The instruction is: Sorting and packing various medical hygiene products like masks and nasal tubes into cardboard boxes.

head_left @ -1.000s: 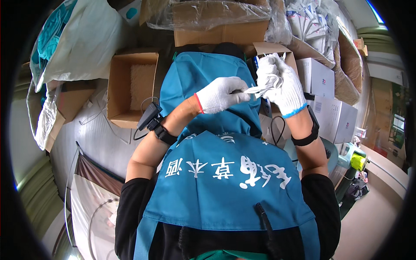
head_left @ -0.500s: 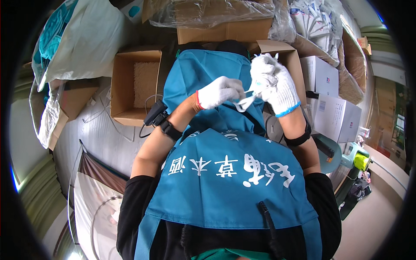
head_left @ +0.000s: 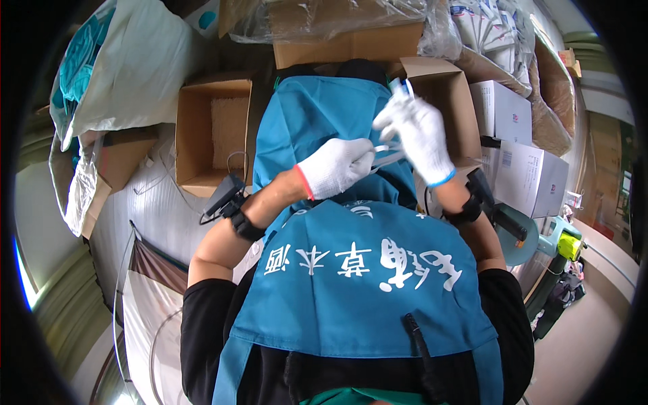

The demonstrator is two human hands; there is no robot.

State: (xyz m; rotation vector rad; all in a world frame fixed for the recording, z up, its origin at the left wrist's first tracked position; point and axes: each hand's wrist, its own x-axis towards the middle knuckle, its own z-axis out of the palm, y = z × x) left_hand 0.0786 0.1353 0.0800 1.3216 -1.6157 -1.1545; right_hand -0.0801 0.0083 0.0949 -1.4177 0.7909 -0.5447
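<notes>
Strips [head_left: 387, 158] of white, flexible material lie above the blue apron [head_left: 337, 233], between the two gloved hands; left hand [head_left: 336, 167], in white knit with a red cuff edge, is closed on the near ends of the strips, thumb against fingers; this grip is narrow. Right hand [head_left: 420, 138], in matching knit with a blue cuff edge, is positioned forward and to the right of left hand; its fingers are bent, and a small white and blue item [head_left: 400, 88] shows at their upper end; blur affects this area, so whether the right grip encloses the item, the strips or both cannot be told.

Each forearm carries a black strapped device, left unit [head_left: 226, 196] and right unit [head_left: 469, 202]; an open carton [head_left: 460, 111] stands just beside right hand, on its right; farther right are an upper white box [head_left: 503, 111] and a lower white box [head_left: 532, 181]. A second open carton [head_left: 187, 138] stands left of the apron; beyond it, a white bag [head_left: 145, 67] holds teal fabric items [head_left: 79, 61]; white packets [head_left: 489, 30] lie at upper right; a cardboard box [head_left: 344, 48] with clear film occupies the top centre.
</notes>
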